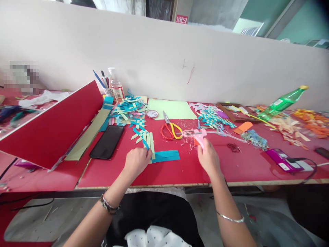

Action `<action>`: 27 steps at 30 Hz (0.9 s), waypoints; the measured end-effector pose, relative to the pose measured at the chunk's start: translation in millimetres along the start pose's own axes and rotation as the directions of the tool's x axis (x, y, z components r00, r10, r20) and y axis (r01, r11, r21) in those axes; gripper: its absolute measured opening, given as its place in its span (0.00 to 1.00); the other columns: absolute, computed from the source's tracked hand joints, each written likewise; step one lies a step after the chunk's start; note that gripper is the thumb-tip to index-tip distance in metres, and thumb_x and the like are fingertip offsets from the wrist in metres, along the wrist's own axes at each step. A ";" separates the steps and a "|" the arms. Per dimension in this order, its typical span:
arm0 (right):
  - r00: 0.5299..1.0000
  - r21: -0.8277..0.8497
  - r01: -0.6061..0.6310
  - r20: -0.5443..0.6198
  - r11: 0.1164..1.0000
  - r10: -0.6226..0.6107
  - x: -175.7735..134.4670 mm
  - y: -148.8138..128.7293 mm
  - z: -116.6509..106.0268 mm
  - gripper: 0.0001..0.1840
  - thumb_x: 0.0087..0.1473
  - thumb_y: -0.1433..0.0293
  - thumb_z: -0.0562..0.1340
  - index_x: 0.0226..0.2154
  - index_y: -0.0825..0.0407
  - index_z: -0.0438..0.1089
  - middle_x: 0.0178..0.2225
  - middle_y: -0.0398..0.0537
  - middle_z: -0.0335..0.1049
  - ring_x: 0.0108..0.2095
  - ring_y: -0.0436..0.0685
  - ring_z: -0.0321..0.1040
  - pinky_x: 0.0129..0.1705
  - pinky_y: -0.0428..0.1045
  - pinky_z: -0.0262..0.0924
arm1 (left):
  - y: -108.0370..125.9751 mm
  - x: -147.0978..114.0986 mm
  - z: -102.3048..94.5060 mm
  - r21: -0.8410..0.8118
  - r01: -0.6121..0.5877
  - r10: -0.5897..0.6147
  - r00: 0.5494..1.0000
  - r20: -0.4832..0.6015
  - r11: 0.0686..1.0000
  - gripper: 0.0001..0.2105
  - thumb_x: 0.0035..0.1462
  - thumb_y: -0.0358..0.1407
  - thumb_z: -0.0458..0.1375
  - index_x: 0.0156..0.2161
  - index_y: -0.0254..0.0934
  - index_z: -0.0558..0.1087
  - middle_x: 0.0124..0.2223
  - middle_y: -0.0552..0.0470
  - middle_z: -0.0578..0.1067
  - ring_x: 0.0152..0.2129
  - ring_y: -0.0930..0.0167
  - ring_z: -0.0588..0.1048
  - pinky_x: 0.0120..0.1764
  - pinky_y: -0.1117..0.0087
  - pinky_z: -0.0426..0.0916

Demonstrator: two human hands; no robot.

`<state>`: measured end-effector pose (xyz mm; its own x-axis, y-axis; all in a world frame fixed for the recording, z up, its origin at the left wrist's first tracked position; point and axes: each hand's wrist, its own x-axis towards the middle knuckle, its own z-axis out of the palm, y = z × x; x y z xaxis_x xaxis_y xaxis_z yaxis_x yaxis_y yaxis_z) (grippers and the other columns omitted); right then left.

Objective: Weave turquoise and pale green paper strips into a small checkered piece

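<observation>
My left hand (pixel 137 160) is closed at the table's front, its fingertips pinching a blue paper strip (pixel 145 141). Around it lie pale green strips (pixel 150 138) and a wide blue paper piece (pixel 167 156) with slits, flat on the table. My right hand (pixel 209 159) is wrapped round the handle of a pink glue gun (pixel 202 134), whose nozzle points left. Just left of the glue gun are scissors (pixel 168 127) with one red and one yellow handle loop. A black phone (pixel 107 142) lies to the left of my left hand.
A red upright board (pixel 59 120) stands at left. Behind are a heap of cut strips (pixel 128 109), a pale green sheet (pixel 172 109) and woven pieces (pixel 214 116). A tilted green bottle (pixel 282 103) and a purple power strip (pixel 282 160) are at right.
</observation>
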<state>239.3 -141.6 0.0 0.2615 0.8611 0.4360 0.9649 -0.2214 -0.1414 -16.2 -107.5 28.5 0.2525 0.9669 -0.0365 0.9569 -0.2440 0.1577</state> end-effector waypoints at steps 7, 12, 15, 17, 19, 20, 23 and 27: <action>0.987 0.071 0.113 0.104 0.991 -0.120 -31.4 -36.9 3.9 0.31 0.50 0.55 0.50 0.51 0.58 0.51 0.40 0.59 0.64 0.38 0.61 0.64 0.27 0.48 0.60 | -2.7 2.7 1.6 -0.050 -0.039 0.039 0.999 0.013 0.998 0.21 0.57 0.36 0.38 0.24 0.32 0.70 0.25 0.45 0.72 0.23 0.70 0.70 0.27 0.71 0.60; 0.975 0.073 0.183 0.118 0.980 -0.190 -38.9 -49.5 5.2 0.28 0.52 0.56 0.49 0.51 0.55 0.51 0.37 0.56 0.64 0.35 0.58 0.65 0.23 0.46 0.59 | -5.1 3.7 1.7 0.018 -0.144 0.142 0.989 0.049 0.989 0.17 0.56 0.33 0.40 0.27 0.34 0.70 0.25 0.46 0.72 0.22 0.70 0.69 0.25 0.72 0.59; 0.969 0.045 0.214 0.118 0.976 -0.218 -38.7 -53.7 4.8 0.27 0.52 0.57 0.48 0.51 0.55 0.51 0.35 0.55 0.64 0.34 0.58 0.65 0.22 0.46 0.58 | -4.7 3.1 -0.8 -0.006 -0.112 0.112 0.992 0.052 0.994 0.18 0.56 0.34 0.39 0.26 0.33 0.70 0.25 0.46 0.71 0.22 0.70 0.69 0.25 0.72 0.59; 0.964 0.027 0.238 0.120 0.971 -0.239 -38.1 -55.1 4.8 0.26 0.53 0.58 0.48 0.51 0.55 0.51 0.35 0.55 0.64 0.34 0.58 0.65 0.22 0.46 0.58 | -4.0 2.4 -2.9 -0.019 -0.091 0.092 0.994 0.060 0.996 0.18 0.57 0.35 0.39 0.26 0.33 0.70 0.25 0.46 0.71 0.23 0.70 0.70 0.25 0.72 0.59; 0.961 0.015 0.249 0.122 0.968 -0.249 -37.7 -55.6 4.8 0.25 0.54 0.59 0.48 0.51 0.55 0.51 0.35 0.55 0.64 0.34 0.57 0.65 0.22 0.46 0.58 | -3.4 1.9 -4.9 -0.016 -0.089 0.090 0.993 0.076 0.996 0.18 0.57 0.35 0.39 0.26 0.34 0.70 0.25 0.46 0.71 0.24 0.69 0.70 0.25 0.72 0.59; 0.960 0.012 0.251 0.123 0.968 -0.251 -37.5 -55.7 4.7 0.25 0.54 0.59 0.48 0.50 0.56 0.52 0.35 0.55 0.64 0.34 0.57 0.65 0.22 0.45 0.58 | -3.0 1.8 -5.7 -0.012 -0.088 0.089 0.993 0.083 0.996 0.18 0.56 0.34 0.39 0.26 0.34 0.70 0.25 0.46 0.71 0.24 0.69 0.70 0.25 0.72 0.59; 0.957 0.009 0.258 0.133 0.966 -0.257 -37.2 -55.7 4.6 0.24 0.54 0.61 0.48 0.50 0.56 0.52 0.35 0.54 0.64 0.34 0.57 0.65 0.22 0.45 0.58 | -2.1 1.8 -7.4 -0.023 -0.068 0.070 0.993 0.091 0.997 0.18 0.56 0.34 0.40 0.25 0.33 0.70 0.25 0.46 0.71 0.24 0.69 0.71 0.25 0.72 0.59; 0.954 0.011 0.265 0.145 0.964 -0.264 -37.6 -55.5 5.4 0.22 0.54 0.62 0.47 0.50 0.56 0.52 0.36 0.55 0.64 0.34 0.56 0.65 0.23 0.46 0.59 | -2.0 2.1 -6.8 -0.051 -0.040 0.044 0.996 0.081 0.998 0.19 0.56 0.36 0.40 0.24 0.33 0.70 0.24 0.45 0.71 0.24 0.69 0.70 0.27 0.72 0.60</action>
<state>175.7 -159.2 -13.4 -0.0091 0.9459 0.3243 0.9993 0.0202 -0.0309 -18.5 -104.5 34.9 0.3054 0.9459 -0.1097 0.9374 -0.2783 0.2095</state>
